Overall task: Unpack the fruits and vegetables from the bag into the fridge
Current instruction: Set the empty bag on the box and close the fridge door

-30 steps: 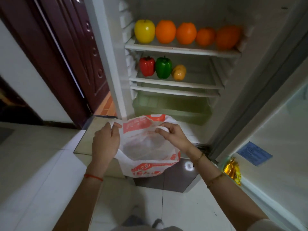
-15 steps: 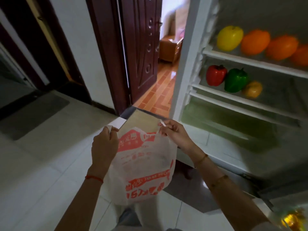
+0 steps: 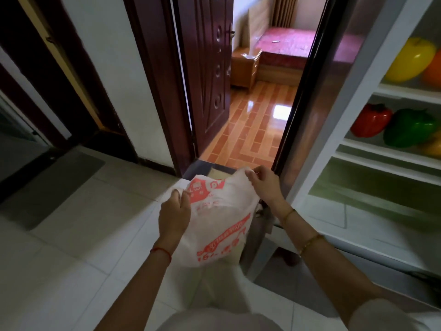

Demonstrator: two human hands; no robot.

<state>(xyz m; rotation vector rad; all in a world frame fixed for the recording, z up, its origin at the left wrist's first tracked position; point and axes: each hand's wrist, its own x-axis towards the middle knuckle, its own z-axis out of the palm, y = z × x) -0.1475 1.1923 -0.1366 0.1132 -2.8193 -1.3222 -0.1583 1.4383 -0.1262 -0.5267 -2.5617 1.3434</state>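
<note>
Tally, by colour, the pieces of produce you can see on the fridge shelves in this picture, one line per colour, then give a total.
Yellow: 2, the glossy yellow apple-shaped fruit on the upper shelf and the yellow piece at the frame edge, mostly cut off
Orange: 1, the round orange fruit, partly cut off
Red: 1, the red bell pepper
Green: 1, the green bell pepper
Total: 5
</note>
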